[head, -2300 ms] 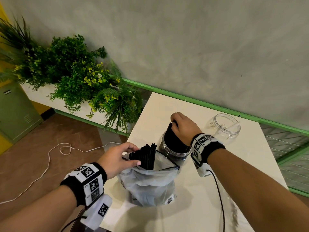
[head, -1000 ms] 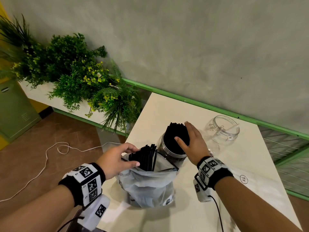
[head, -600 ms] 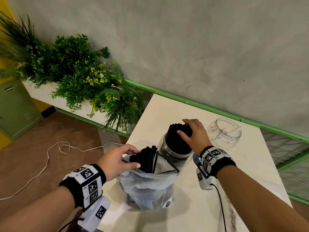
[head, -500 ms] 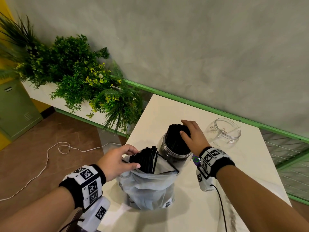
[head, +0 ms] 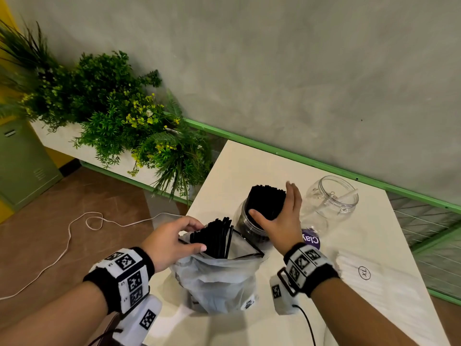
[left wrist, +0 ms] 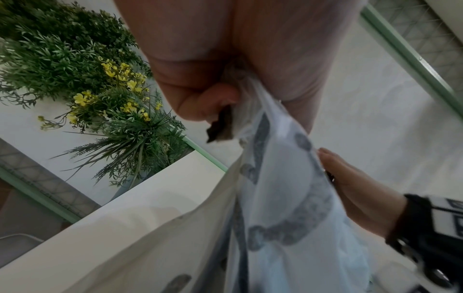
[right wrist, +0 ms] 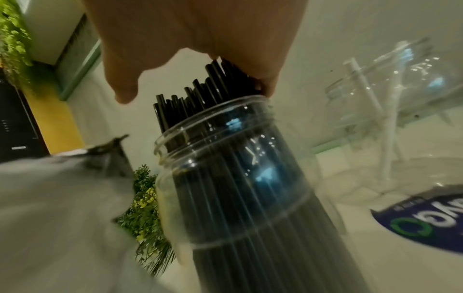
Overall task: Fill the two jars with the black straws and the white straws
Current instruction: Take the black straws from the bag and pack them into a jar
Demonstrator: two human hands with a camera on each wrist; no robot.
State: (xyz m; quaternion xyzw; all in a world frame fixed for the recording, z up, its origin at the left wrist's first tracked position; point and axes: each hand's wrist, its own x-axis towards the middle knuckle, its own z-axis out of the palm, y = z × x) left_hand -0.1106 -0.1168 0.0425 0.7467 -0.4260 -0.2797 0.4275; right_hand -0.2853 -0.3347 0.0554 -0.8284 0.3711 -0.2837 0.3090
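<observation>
A clear jar (head: 245,224) packed with black straws (head: 267,201) stands mid-table. My right hand (head: 274,203) lies against the bundle's right side with straight fingers, thumb across the front; the right wrist view shows that jar (right wrist: 238,178) and the fingers touching the straw tops (right wrist: 190,93). Just in front, my left hand (head: 197,236) pinches the rim of a translucent plastic bag (head: 217,280) with more black straws (head: 214,236) sticking out. A second clear jar (head: 331,198) at the back right holds one white straw (right wrist: 371,99). A pack of white straws (head: 361,273) lies at the right.
A purple-labelled item (head: 310,239) lies beside the black-straw jar. The white table (head: 244,166) ends against a grey wall with a green rail (head: 324,168). Potted plants (head: 119,116) crowd its left side, and a white cable (head: 74,226) lies on the floor.
My right hand slid from the top of the black straws to their right side and its fingers straightened. The left hand kept its hold on the bag.
</observation>
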